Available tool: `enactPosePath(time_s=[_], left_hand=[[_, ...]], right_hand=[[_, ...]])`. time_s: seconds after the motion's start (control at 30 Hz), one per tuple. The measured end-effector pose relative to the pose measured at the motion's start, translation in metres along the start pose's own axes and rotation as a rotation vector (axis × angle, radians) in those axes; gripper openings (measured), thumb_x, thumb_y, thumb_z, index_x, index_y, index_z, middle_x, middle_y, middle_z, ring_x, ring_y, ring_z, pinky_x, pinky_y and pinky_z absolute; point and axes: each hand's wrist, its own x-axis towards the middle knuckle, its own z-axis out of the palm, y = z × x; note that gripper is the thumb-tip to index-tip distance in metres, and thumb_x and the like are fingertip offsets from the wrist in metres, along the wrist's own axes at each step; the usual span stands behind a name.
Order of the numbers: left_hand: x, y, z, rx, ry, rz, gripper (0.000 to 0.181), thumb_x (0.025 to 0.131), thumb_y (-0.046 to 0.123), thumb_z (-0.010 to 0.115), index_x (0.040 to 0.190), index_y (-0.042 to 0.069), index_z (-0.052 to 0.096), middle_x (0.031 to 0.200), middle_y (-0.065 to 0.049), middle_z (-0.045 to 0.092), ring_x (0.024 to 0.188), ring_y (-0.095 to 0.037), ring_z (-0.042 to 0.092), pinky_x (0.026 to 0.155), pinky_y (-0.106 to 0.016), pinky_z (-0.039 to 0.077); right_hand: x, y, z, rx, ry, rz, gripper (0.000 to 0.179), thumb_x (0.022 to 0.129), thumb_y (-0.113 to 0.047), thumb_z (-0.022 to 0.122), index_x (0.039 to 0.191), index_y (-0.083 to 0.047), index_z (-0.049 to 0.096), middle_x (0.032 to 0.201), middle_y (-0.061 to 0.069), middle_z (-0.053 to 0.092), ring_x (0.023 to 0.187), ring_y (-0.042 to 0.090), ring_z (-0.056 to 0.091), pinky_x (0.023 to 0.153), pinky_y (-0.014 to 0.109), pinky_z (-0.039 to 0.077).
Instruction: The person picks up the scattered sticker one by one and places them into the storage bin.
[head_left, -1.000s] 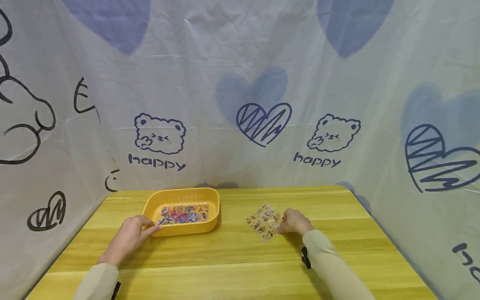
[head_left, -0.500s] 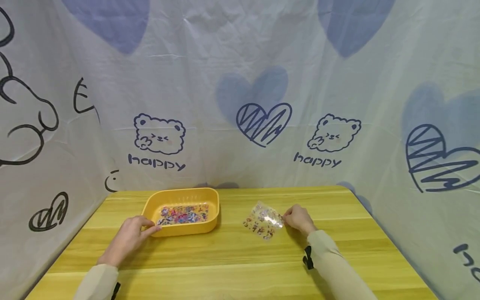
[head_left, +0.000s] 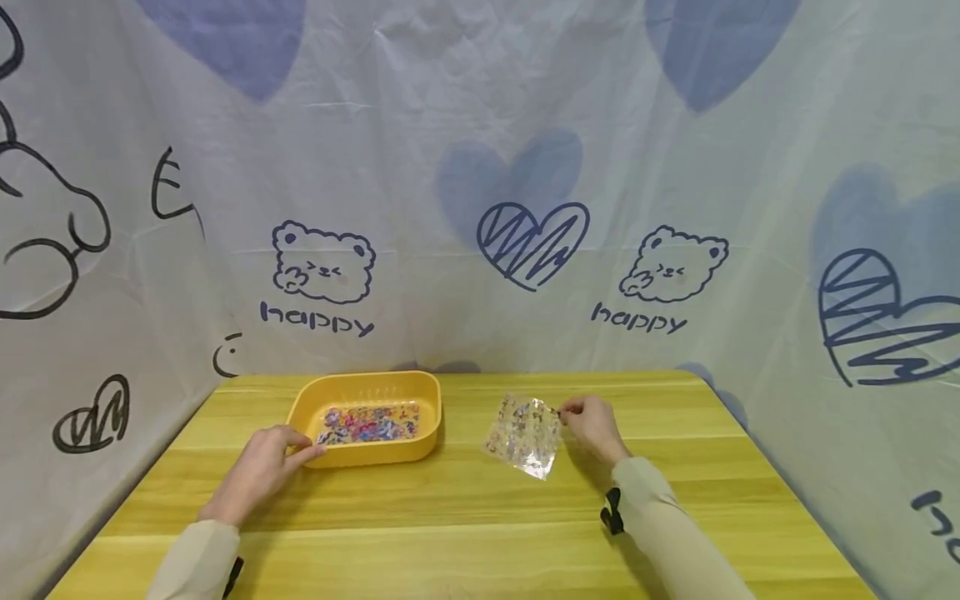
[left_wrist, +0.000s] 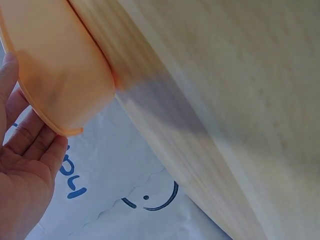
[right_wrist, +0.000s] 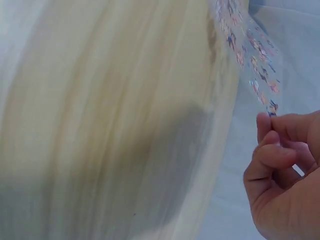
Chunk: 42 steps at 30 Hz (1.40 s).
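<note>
My left hand (head_left: 258,468) holds the near left corner of a yellow plastic basket (head_left: 375,454). In the left wrist view the thumb and fingers (left_wrist: 30,135) lie along the rim of the basket (left_wrist: 65,70). Several colourful printed sheets (head_left: 367,423) lie inside it. To the right, my right hand (head_left: 596,427) pinches one corner of a clear sticker sheet (head_left: 522,437) with small coloured figures on it. Light glares off the lower part of the sheet. The right wrist view shows the sheet (right_wrist: 250,50) stretching away from the thumb and index fingertip.
Both items are over a yellow wood-grain table (head_left: 450,533). A white cloth (head_left: 420,317) printed with hearts and bears hangs behind the table and along both sides. The basket stands near the table's back edge.
The sticker sheet has turned and tilted in my right hand, which has shifted slightly up. My left hand keeps its hold on the basket.
</note>
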Motion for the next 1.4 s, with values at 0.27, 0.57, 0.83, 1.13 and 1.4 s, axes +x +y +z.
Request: enactPosePath(time_s=[0.27, 0.57, 0.83, 1.13, 1.4], left_hand=[[0.001, -0.001, -0.001, 0.008, 0.03, 0.027, 0.027, 0.089, 0.031, 0.072, 0.09, 0.005, 0.078, 0.09, -0.01, 0.075, 0.086, -0.025, 0.067, 0.082, -0.049, 0.055], [0.002, -0.001, -0.001, 0.026, 0.051, 0.049, 0.026, 0.089, 0.03, 0.072, 0.088, 0.005, 0.079, 0.087, -0.007, 0.075, 0.081, -0.02, 0.066, 0.077, -0.046, 0.055], [0.0, -0.003, 0.004, 0.023, 0.034, 0.028, 0.028, 0.089, 0.032, 0.071, 0.089, 0.005, 0.078, 0.087, -0.008, 0.075, 0.079, -0.017, 0.064, 0.075, -0.043, 0.055], [-0.001, -0.004, 0.007, 0.035, 0.035, 0.028, 0.028, 0.089, 0.03, 0.071, 0.092, 0.004, 0.078, 0.091, -0.013, 0.075, 0.085, -0.026, 0.067, 0.08, -0.048, 0.056], [-0.002, -0.003, 0.008, 0.019, 0.046, 0.039, 0.027, 0.089, 0.032, 0.071, 0.089, 0.005, 0.078, 0.089, -0.01, 0.075, 0.081, -0.022, 0.067, 0.077, -0.045, 0.056]], right_hand=[[0.006, -0.011, -0.002, 0.034, 0.076, -0.061, 0.02, 0.095, -0.012, 0.061, 0.108, -0.004, 0.074, 0.103, 0.014, 0.074, 0.082, 0.02, 0.065, 0.068, 0.032, 0.052], [0.012, -0.028, 0.003, 0.084, 0.146, -0.036, 0.02, 0.095, -0.017, 0.061, 0.106, -0.008, 0.075, 0.099, 0.011, 0.074, 0.085, 0.022, 0.066, 0.069, 0.031, 0.051], [0.014, -0.039, 0.014, 0.145, 0.136, -0.048, 0.021, 0.095, -0.018, 0.062, 0.107, -0.007, 0.075, 0.099, 0.011, 0.074, 0.08, 0.019, 0.064, 0.063, 0.025, 0.048], [0.019, -0.052, 0.021, 0.243, 0.182, -0.014, 0.02, 0.095, -0.019, 0.063, 0.109, -0.012, 0.075, 0.1, 0.008, 0.074, 0.078, 0.016, 0.061, 0.06, 0.023, 0.046], [0.018, -0.066, 0.027, 0.251, 0.247, -0.058, 0.017, 0.094, -0.015, 0.065, 0.107, -0.009, 0.075, 0.098, 0.009, 0.073, 0.084, 0.02, 0.063, 0.068, 0.026, 0.05]])
